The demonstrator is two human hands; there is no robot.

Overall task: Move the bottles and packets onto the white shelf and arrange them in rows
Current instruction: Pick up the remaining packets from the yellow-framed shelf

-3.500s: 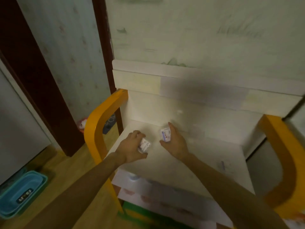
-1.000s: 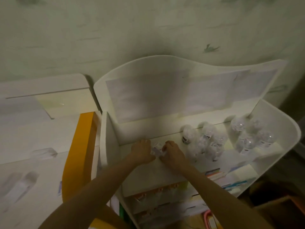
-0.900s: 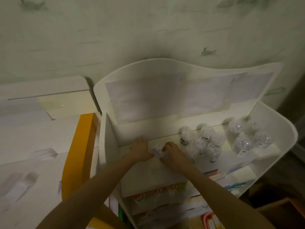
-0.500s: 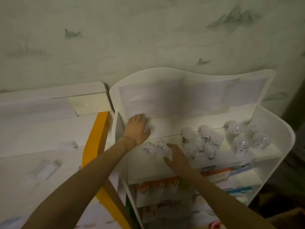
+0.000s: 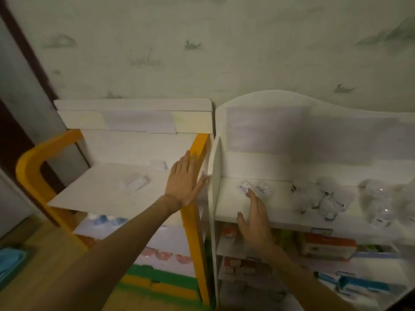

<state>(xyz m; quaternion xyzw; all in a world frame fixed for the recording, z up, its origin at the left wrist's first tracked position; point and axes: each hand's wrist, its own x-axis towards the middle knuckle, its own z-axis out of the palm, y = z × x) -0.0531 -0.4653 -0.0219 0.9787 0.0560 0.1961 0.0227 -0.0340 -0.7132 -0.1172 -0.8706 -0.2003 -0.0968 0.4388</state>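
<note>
packets: two small clear packets with blue print (image 5: 256, 188), side by side at left end of white shelf's top tier, just past right fingertips
right hand (image 5: 254, 218): palm down over front edge of that tier, fingers (image 5: 253, 200) straight and loosely together, thumb out left, holds nothing
left hand (image 5: 185, 184): flat, fingers spread slightly, raised over right end of orange-framed rack, empty
white shelf (image 5: 280, 218): curved-back white wooden unit, right of rack, sides touching
bottles: cluster of clear round plastic bottles (image 5: 318, 196) mid tier, second blurred cluster (image 5: 386, 203) further right
rack: white board with orange frame (image 5: 195, 232); clear packets left on it (image 5: 137, 182), another near its back (image 5: 159, 163)
lower tiers: orange and blue boxes (image 5: 327, 243), blurred
</note>
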